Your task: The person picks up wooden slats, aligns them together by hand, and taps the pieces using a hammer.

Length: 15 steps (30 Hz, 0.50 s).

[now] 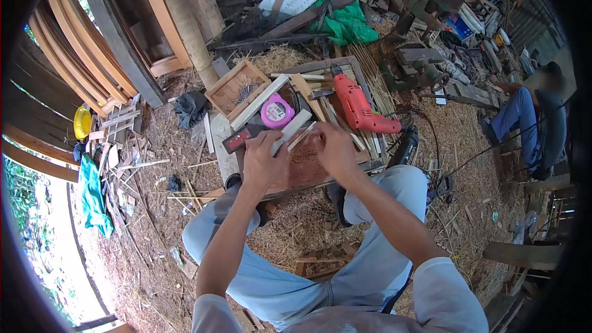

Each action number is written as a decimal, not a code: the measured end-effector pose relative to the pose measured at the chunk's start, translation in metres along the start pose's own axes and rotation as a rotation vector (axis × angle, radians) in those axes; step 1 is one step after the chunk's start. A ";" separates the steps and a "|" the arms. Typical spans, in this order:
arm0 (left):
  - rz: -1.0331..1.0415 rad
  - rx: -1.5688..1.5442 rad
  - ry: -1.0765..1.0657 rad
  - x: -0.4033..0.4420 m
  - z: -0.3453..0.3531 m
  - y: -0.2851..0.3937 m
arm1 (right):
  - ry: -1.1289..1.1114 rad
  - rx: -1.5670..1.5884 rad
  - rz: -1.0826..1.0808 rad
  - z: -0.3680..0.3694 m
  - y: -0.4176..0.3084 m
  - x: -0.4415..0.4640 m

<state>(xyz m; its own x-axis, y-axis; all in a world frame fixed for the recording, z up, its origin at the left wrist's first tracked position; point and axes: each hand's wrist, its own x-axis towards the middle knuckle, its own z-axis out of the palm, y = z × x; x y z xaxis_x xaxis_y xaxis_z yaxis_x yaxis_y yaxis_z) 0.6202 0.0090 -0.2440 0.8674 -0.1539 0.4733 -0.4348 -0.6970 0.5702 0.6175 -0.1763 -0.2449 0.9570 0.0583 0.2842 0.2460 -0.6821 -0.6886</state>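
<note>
My left hand [266, 155] is closed around a short pale wood strip [295, 126], which slants up to the right over the low work board [299, 176]. Just right of it is my right hand [336, 151], its fingers curled and blurred near a thin light stick [302, 136]; what it holds, if anything, I cannot make out. A pink tape measure [277, 111] lies beyond my left hand, and a black and red object [237, 140] sits left of it. The red power drill [359, 106] rests on wood strips behind my right hand.
A wooden box [237, 89] holding nails stands behind the tape measure. A black power tool [404, 147] with a cable lies right of the board. Wood shavings and scraps cover the ground. A person in blue trousers [519, 117] sits at the far right.
</note>
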 end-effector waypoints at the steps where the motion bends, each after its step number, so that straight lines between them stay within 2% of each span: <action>1: -0.001 -0.001 -0.001 -0.001 0.001 0.003 | 0.027 0.040 0.015 -0.006 0.005 0.007; 5: 0.028 0.042 -0.009 -0.002 0.005 0.009 | 0.036 0.133 -0.008 -0.003 0.023 0.020; 8: 0.034 0.027 -0.016 -0.002 0.005 0.006 | 0.084 0.085 -0.050 0.001 0.026 0.023; 11: 0.044 -0.002 -0.015 0.000 0.005 0.006 | 0.022 0.152 0.060 0.002 0.026 0.027; 15: -0.029 -0.113 0.006 0.001 0.002 0.009 | 0.045 0.167 0.038 0.004 0.031 0.029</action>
<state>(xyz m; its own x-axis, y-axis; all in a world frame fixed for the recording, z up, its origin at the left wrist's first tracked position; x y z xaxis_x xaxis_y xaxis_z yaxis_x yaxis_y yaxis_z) 0.6172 0.0011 -0.2396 0.8789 -0.1304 0.4588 -0.4340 -0.6176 0.6559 0.6533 -0.1925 -0.2610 0.9592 0.0000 0.2827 0.2357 -0.5521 -0.7997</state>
